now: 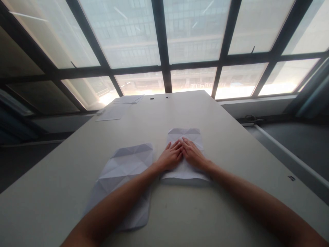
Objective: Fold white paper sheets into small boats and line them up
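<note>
- Both hands lie open and flat, fingers together and touching, on the smaller creased sheet [184,132]: left hand [171,156], right hand [193,155].
- That sheet sits mid-desk [231,206], between the left and right edges.
- The larger creased sheet [125,163] lies just beside it, toward the left edge, partly under the left forearm [120,202].
- Loose papers [113,111] rest by the far left corner.

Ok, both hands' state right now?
Left hand: open, flat on the creased paper, gripping nothing.
Right hand: open, pressed flat beside it, gripping nothing.
</note>
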`<state>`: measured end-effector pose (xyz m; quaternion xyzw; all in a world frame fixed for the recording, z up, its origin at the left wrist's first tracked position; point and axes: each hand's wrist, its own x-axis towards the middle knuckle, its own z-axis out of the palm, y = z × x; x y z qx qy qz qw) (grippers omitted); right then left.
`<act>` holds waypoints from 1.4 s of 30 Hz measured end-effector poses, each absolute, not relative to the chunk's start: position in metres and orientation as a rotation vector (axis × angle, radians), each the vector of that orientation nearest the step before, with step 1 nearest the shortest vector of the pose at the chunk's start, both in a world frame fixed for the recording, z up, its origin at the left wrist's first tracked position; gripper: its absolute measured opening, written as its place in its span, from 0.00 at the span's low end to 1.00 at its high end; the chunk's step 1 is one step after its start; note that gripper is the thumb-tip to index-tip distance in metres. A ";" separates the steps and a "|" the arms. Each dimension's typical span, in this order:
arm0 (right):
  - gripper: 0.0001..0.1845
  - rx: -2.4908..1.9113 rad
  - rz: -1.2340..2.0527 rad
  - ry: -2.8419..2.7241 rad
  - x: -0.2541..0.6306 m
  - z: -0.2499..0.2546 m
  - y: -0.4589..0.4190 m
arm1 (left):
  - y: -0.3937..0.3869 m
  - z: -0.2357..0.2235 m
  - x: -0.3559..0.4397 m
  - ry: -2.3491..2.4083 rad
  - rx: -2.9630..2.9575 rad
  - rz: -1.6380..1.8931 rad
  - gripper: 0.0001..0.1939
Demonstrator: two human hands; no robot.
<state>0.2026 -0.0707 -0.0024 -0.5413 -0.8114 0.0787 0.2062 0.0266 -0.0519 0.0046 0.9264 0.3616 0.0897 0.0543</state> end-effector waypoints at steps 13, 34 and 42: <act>0.31 -1.568 0.199 -2.356 0.208 -0.008 -0.064 | -0.047 0.001 0.028 1.310 2.737 0.315 0.27; 0.29 -1.821 0.101 -2.214 0.233 -0.012 -0.042 | -0.069 0.011 0.033 0.955 2.865 0.249 0.31; 0.28 -1.776 0.058 -2.226 0.230 -0.010 -0.050 | -0.063 0.007 0.033 1.019 2.853 0.159 0.33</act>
